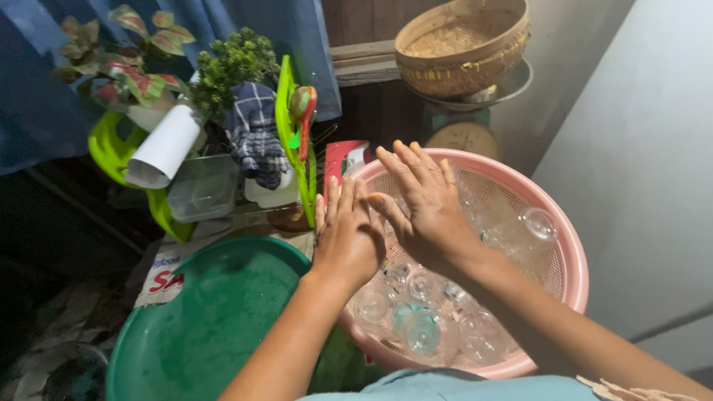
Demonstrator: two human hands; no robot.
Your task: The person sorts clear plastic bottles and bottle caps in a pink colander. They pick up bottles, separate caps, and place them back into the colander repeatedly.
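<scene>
Hovering open and empty: both hands (390, 215) over pink basket (572, 260) of glasses (423, 327).

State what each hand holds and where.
Nothing: left hand and right hand hover open over the pink basket of clear glasses.

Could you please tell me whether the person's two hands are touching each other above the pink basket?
Touching. The head view shows the right hand's thumb lying against the left hand's fingers above the pink basket.
</scene>
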